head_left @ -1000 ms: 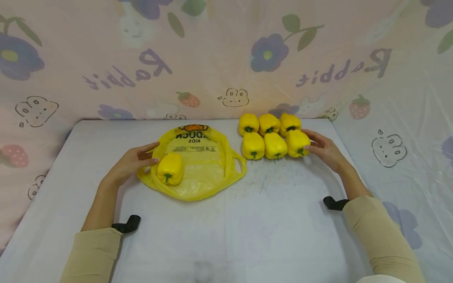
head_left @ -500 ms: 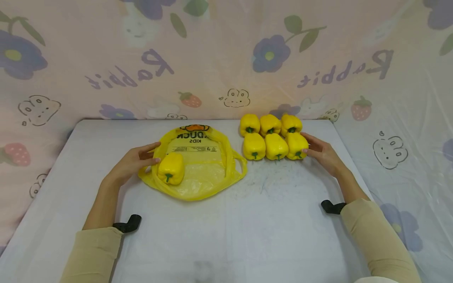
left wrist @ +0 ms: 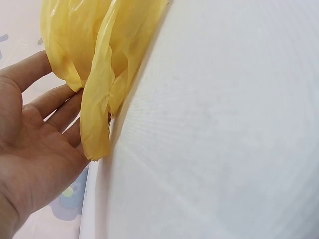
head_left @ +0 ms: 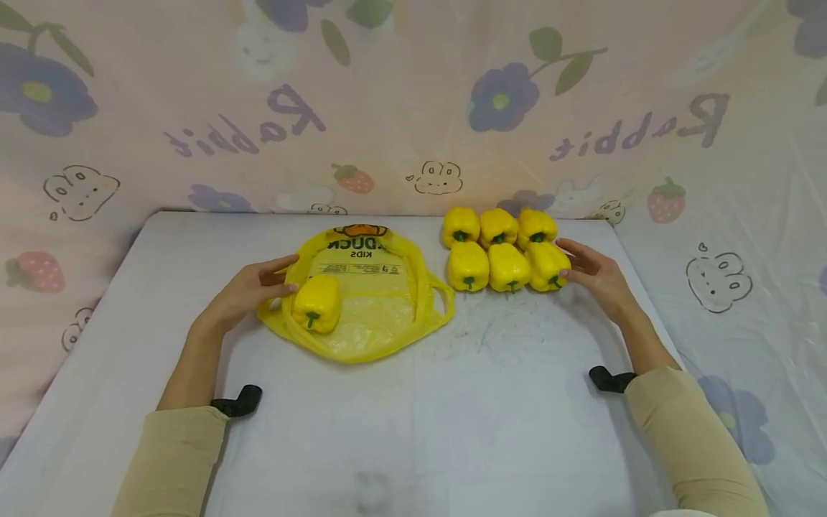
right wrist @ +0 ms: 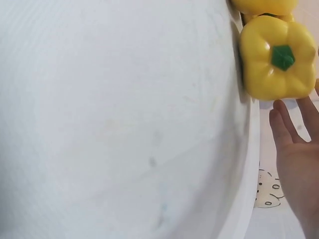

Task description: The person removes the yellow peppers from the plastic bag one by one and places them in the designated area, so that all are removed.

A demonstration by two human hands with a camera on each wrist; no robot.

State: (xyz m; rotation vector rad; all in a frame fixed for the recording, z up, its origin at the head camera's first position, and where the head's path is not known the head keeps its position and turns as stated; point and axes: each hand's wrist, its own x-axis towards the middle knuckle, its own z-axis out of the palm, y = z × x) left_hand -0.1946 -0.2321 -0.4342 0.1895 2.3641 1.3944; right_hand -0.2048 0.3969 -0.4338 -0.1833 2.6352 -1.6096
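Note:
A yellow plastic bag (head_left: 381,309) lies spread with its mouth upward, and one yellow bell pepper (head_left: 316,303) sits at its left side. At the bag's left rim, my left hand (head_left: 248,291) touches the plastic with extended fingers; some fingertips are hidden behind the folds (left wrist: 97,94) in the left wrist view. On the right, several yellow bell peppers stand in two rows. My right hand (head_left: 597,280) has its fingertips against the right side of the front-row end pepper (head_left: 547,266). The right wrist view shows fairly straight fingers (right wrist: 281,127) at that pepper's edge, its green stem facing the camera.
The white table (head_left: 413,438) reaches back to a patterned pink curtain (head_left: 388,93). The remaining front-row peppers, including the middle one (head_left: 509,267), stand close together, with the back row (head_left: 461,227) right behind. A bag handle (head_left: 444,301) points toward them.
The front-row end pepper has come down into line with its row and now leans slightly, with my right hand beside it. My left hand stays at the bag's rim. The head view has shifted slightly.

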